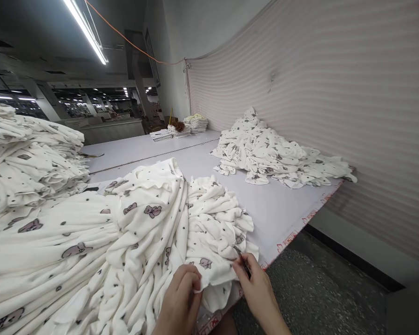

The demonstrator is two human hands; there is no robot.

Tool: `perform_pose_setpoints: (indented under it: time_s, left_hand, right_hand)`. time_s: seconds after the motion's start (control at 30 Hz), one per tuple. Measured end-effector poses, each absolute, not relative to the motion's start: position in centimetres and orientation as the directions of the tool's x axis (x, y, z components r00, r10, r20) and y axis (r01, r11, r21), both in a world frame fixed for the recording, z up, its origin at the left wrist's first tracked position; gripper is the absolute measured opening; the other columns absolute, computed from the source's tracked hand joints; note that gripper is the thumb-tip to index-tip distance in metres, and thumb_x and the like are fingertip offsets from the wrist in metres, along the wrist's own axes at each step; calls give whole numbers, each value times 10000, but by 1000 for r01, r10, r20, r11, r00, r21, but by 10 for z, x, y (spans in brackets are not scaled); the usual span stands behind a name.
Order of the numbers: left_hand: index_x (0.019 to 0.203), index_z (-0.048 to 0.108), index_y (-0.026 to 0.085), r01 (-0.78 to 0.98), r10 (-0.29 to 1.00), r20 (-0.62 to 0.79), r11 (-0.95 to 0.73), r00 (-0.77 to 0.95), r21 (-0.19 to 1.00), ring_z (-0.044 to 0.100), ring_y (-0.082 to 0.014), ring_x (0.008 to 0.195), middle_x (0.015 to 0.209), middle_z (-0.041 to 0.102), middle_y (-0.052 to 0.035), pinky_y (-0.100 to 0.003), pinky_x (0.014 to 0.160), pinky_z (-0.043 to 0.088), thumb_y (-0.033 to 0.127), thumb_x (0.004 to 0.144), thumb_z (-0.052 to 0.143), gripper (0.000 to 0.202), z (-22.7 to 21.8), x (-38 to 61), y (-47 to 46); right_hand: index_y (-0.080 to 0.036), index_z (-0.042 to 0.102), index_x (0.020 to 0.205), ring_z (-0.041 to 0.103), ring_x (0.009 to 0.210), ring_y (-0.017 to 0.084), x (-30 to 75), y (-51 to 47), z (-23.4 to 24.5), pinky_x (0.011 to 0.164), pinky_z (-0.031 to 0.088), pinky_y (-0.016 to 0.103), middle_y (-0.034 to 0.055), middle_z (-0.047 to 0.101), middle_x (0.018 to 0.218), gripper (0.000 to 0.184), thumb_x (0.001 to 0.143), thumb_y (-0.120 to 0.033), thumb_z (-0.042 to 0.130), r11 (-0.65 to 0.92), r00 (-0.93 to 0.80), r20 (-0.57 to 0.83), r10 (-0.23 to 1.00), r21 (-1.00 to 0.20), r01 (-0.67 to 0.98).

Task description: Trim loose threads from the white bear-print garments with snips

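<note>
Between left hand and right hand, white bear-print cloth

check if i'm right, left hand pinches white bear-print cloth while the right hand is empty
The right hand isn't empty: the head view shows it holding a slim dark tool. The left hand does pinch the white bear-print cloth.

The head-worn camera looks forward and down over the table, hands close below.

Pale table | near: bear-print fabric | left: white pile | right: loose heap | far: folded stacks
</note>
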State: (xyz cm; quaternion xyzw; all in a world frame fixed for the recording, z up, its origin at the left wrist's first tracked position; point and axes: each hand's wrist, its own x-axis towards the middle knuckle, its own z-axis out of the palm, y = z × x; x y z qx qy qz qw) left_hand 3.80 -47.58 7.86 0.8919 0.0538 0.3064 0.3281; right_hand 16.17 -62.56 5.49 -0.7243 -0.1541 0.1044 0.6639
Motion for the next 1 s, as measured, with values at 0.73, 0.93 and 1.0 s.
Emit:
perform_pose_setpoints:
  time_s: [0.73,0.93,1.0]
  left_hand:
    - [808,564,195,-4,363,154,-382,919,924,553,-145,691,755,605,-8,-228,629,431,217,840,619,67,78,46,-452]
    - [897,594,160,166,337,-274,315,901,934,541,-116,717,752,622,4,-204,675,401,403,758,730,311,86,57,-448]
    - [903,604,165,138,335,-230,276,914,951,548,-138,797,816,639,-14,-226,742,406,428,777,707,308,87,57,-449]
  right_hand:
    - [-247,633,926,646,726,197,138,-609,70,628,463,246,12,673,827,127,825,-214,563,-344,741,273,614,-752,562]
    - [-229,610,955,635,775,182,144,-590,65,688,478,230,14,650,844,128,832,-263,594,-33,784,321,531,-917,397]
    - [-242,642,973,625,814,180,140,-589,65,712,464,226,18,652,898,162,814,-233,614,21,733,387,559,-891,454]
